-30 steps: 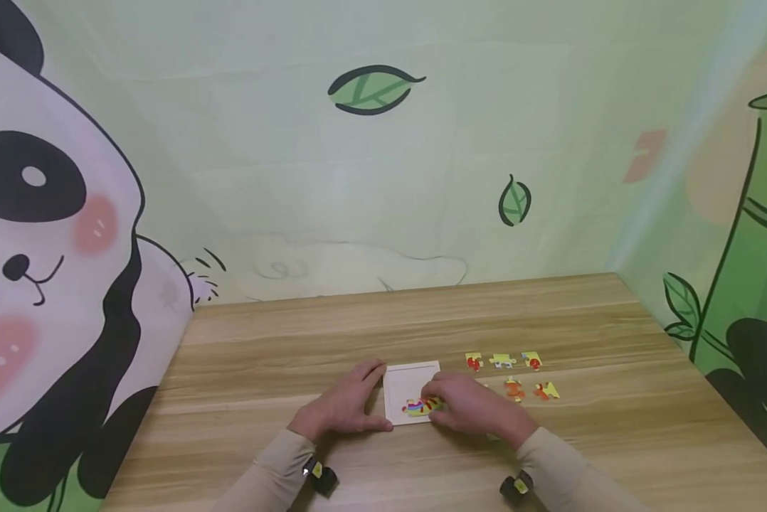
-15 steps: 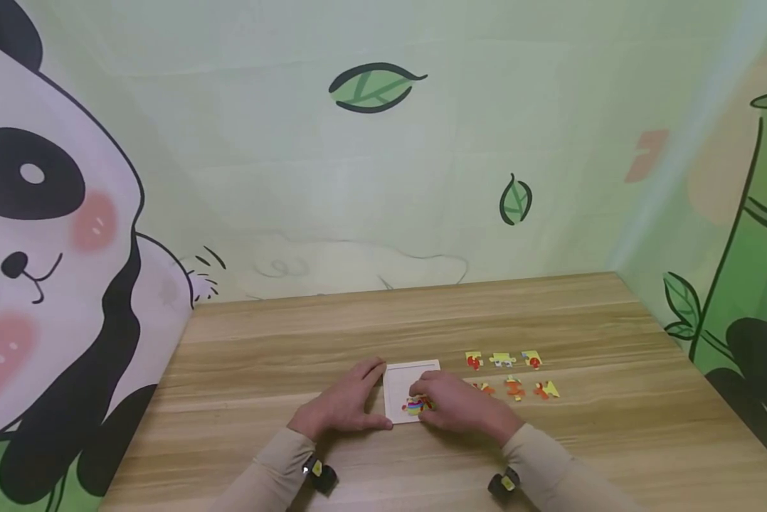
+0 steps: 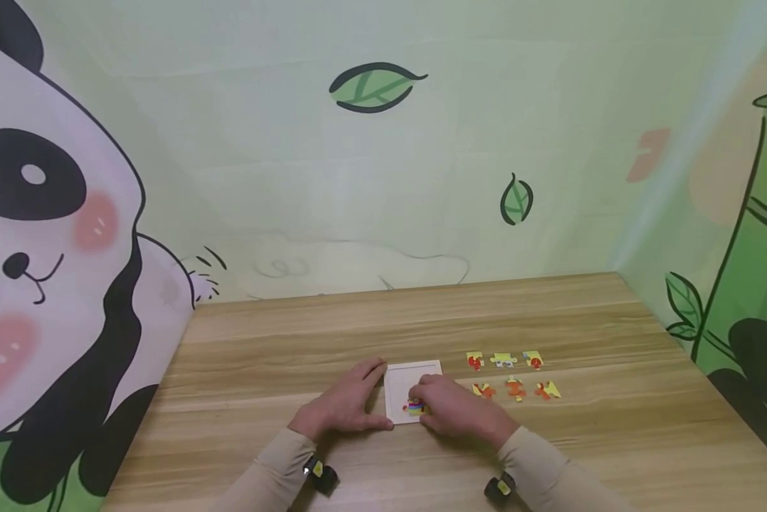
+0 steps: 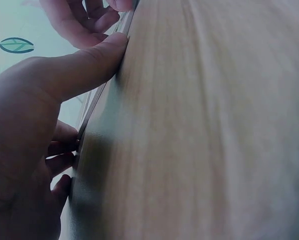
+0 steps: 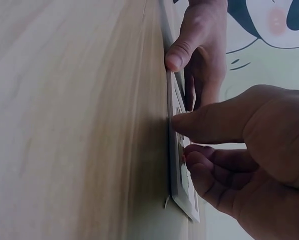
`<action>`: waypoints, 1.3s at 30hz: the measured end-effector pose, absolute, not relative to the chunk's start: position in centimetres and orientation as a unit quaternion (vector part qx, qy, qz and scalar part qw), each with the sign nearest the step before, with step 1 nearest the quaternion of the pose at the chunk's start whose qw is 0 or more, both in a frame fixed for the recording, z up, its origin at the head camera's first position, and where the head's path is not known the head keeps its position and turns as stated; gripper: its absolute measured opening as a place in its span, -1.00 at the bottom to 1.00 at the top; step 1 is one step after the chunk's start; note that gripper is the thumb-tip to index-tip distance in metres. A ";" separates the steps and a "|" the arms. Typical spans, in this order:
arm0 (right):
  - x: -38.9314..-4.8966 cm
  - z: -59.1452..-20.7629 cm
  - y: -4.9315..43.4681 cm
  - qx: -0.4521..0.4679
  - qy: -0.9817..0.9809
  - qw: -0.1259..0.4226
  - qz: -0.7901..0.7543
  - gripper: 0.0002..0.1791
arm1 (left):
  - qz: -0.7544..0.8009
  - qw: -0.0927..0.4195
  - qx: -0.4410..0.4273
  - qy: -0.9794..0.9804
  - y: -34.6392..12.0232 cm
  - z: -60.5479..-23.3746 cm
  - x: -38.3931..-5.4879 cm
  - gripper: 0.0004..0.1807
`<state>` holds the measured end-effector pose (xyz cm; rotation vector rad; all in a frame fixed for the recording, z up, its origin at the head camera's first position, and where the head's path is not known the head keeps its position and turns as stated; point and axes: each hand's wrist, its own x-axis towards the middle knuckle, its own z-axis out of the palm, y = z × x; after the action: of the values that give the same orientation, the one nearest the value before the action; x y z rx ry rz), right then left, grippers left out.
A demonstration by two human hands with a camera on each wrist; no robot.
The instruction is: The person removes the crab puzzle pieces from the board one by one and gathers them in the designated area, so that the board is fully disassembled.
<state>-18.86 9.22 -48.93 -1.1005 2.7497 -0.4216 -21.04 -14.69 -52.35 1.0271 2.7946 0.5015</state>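
Note:
A white square puzzle tray lies on the wooden table. My left hand holds its left side, thumb at the near corner and fingers at the far corner. Over the tray's near right part, my right hand pinches a puzzle piece, mostly hidden by the fingers; in the right wrist view a bit of the reddish piece shows between thumb and fingertips, close to the tray's surface. Left of those fingers, a multicoloured striped puzzle piece sits in the tray's near part. Whether the two pieces interlock is hidden.
Right of the tray, loose puzzle pieces lie in two rows: a far row with a yellow and white piece, and a nearer row with an orange piece. Behind the table hangs a printed panda backdrop.
My right hand has shifted left over the tray, then nearly settled, uncovering a loose piece at the near row's left end. The left hand keeps its place on the tray.

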 end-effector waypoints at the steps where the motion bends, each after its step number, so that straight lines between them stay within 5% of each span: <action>1: -18.9 -48.9 9.2 -0.363 0.918 0.078 -0.140 -0.69 | 0.167 0.061 0.339 0.924 -14.7 -52.3 -21.0 0.14; 12: -19.0 -49.3 8.8 -0.324 0.926 0.114 -0.154 -0.59 | 0.171 0.055 0.342 0.922 -14.6 -52.3 -21.1 0.14; 39: -19.1 -49.8 9.5 -0.327 0.922 0.076 -0.192 -0.68 | 0.173 0.051 0.349 0.920 -14.6 -52.1 -21.0 0.13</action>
<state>-19.13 9.48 -49.76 -0.9815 2.7649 -0.5761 -21.02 -14.58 -52.08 1.0630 2.7987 0.5251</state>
